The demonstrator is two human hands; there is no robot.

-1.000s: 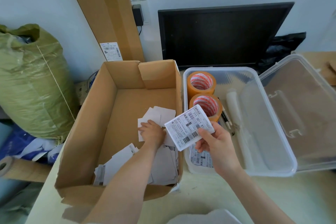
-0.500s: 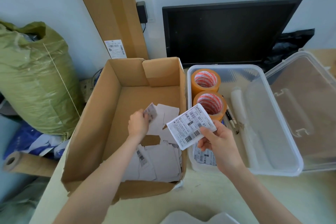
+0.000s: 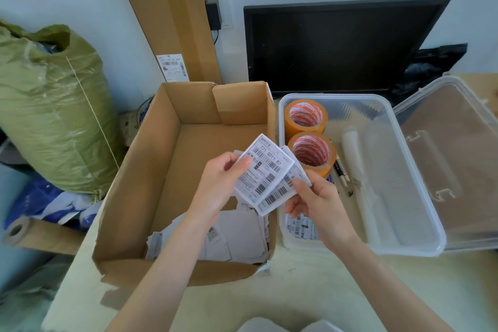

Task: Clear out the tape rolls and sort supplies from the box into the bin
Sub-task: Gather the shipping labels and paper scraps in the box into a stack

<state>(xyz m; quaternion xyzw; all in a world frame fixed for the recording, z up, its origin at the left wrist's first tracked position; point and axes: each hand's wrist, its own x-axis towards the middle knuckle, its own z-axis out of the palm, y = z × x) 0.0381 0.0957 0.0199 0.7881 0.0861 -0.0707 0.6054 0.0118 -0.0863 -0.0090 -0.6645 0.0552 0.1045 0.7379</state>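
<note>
Both hands raised over the cardboard box (image 3: 172, 170) — left hand (image 3: 218, 183) pinching the upper shipping label (image 3: 265, 167), right hand (image 3: 314, 202) pinching the overlapped label (image 3: 280, 195), tape rolls (image 3: 310, 140) in the clear bin (image 3: 412, 234) — right of box.

Parcel packing office: monitor (image 3: 339, 43), shipping labels (image 3: 265, 170), tape rolls (image 3: 310, 153), sack (image 3: 51, 105).

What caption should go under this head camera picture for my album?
Both hands, left hand and right hand, hold barcode labels between cardboard box and clear bin.

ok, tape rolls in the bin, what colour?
Orange tape rolls, red-and-white patterned cores; head view shows it.
</note>
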